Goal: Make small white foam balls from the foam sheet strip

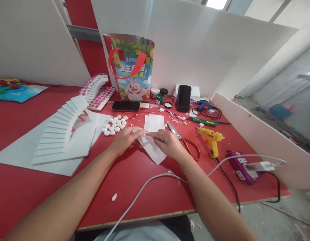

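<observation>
My left hand [127,138] is closed on a small flat white piece [136,131], pinched between thumb and fingers. Close against it is my right hand [167,140], its index finger stretched to the same piece and its other fingers curled under. The right thumb tip is hidden, and what lies between the fingertips is too small to make out. Beneath both hands lies a folded sheet of white paper [155,154] on the red table. A group of small round white pieces [116,125] sits just left of my left hand. Scissors with orange handles [191,147] lie beside my right hand.
Fanned white boards [56,134] cover the left side. Behind stand a printed bag [133,73], paint jars [160,99] and an upright black phone [184,98]; another phone [125,106] lies flat. A yellow glue gun [212,140], purple power strip [241,167] and white cable [144,185] are nearer.
</observation>
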